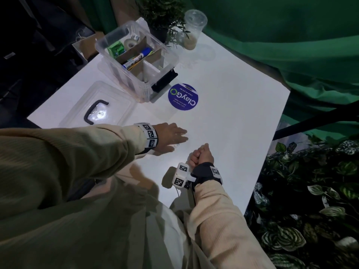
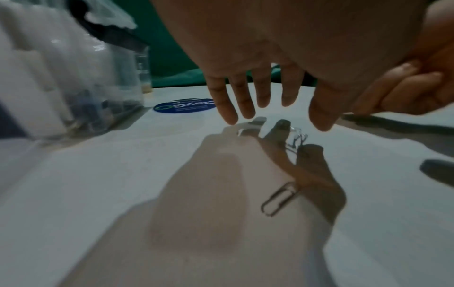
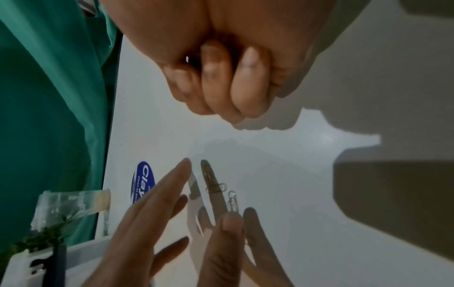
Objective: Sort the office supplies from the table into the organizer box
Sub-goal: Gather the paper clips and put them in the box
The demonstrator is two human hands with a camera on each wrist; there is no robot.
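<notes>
My left hand (image 1: 173, 135) lies flat and low over the white table (image 1: 233, 113), fingers straight and spread. Under it lie silver paper clips (image 1: 175, 146). In the left wrist view one paper clip (image 2: 280, 198) sits below the palm and a small tangle of clips (image 2: 298, 137) lies near the thumb tip. My right hand (image 1: 201, 155) is curled into a fist just right of them, resting on the table; nothing shows in it. The clear organizer box (image 1: 165, 61) stands at the back left, holding a blue marker (image 1: 136, 58), a tape roll (image 1: 129, 43) and a green item (image 1: 116, 47).
The box's clear lid (image 1: 108, 100) with a black handle lies left of my left hand. A round blue sticker (image 1: 183, 96) is on the table beside the box. A potted plant (image 1: 161, 14) and a plastic cup (image 1: 193, 29) stand behind. Leafy plants border the right edge.
</notes>
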